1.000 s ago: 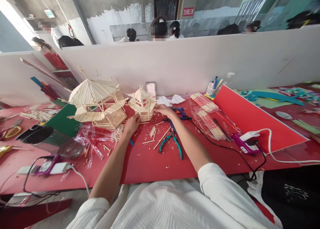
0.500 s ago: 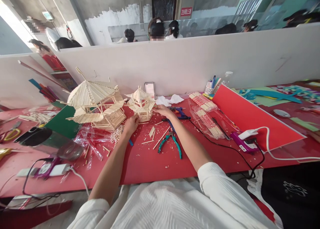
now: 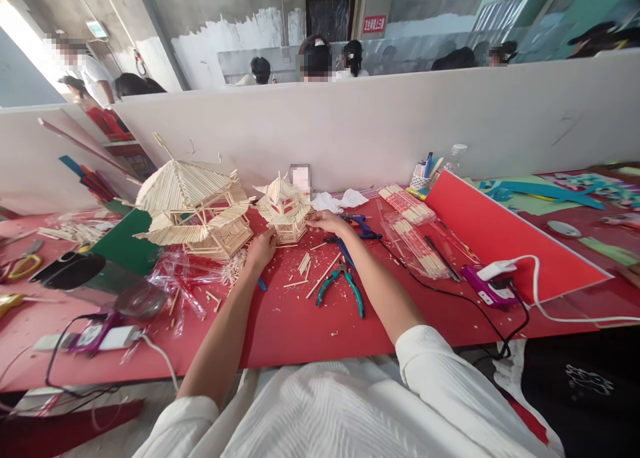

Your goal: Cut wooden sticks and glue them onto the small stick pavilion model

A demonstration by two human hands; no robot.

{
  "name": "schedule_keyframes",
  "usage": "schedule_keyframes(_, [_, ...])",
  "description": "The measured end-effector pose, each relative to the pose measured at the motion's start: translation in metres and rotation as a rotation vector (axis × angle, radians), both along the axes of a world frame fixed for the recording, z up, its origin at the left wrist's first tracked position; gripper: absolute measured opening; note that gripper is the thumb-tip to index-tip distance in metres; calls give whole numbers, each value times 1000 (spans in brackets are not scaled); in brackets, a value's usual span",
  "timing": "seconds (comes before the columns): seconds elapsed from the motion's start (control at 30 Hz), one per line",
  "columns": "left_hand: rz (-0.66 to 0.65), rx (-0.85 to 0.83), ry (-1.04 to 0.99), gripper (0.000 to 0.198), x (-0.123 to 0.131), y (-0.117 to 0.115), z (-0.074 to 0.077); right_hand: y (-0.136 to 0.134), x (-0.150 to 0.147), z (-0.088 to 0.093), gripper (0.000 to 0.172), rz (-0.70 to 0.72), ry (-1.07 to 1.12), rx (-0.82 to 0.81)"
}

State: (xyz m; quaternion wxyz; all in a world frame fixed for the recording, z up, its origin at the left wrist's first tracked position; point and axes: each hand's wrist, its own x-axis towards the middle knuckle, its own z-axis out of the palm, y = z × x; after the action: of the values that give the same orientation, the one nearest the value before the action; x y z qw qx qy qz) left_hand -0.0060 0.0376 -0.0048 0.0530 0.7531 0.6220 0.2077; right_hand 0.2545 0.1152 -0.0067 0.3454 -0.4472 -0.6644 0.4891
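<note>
Keep the small stick pavilion (image 3: 285, 218) upright on the red desk (image 3: 300, 341), just right of the larger stick pavilion (image 3: 187, 183) and near the pale partition (image 3: 350, 125) behind. Steady low at the near left with the left hand (image 3: 261, 250), set close by the base (image 3: 290, 233) with fingers curled; support from the right with the right hand (image 3: 326, 222), fingertips by the edge of the flared lower roof (image 3: 300, 213). Cannot tell from this view whether gripping or merely touching, on either side. Best to bear on the base rather than on the roof edge, probably weaker, and to press lightly and evenly so as not to skew the frame. Avoid dragging across the short stick pieces (image 3: 304, 265) scattered in front. Steer clear of the blue corded tool (image 3: 363, 227), probably a glue gun, just beside the right hand, and of the green-handled pliers (image 3: 355, 293) nearer the front. Leave the packaged stick bundles (image 3: 423, 248) farther right, well apart.
</note>
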Motion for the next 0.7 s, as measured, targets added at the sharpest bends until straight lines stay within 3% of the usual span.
schedule_keyframes(0.4, [-6, -3, -8, 27, 0, 0, 0, 0, -2, -1, 34, 50, -53, 65])
schedule_keyframes(0.7, [-37, 24, -7, 29, 1, 1, -2, 6, -5, -8, 25, -12, -204, 171])
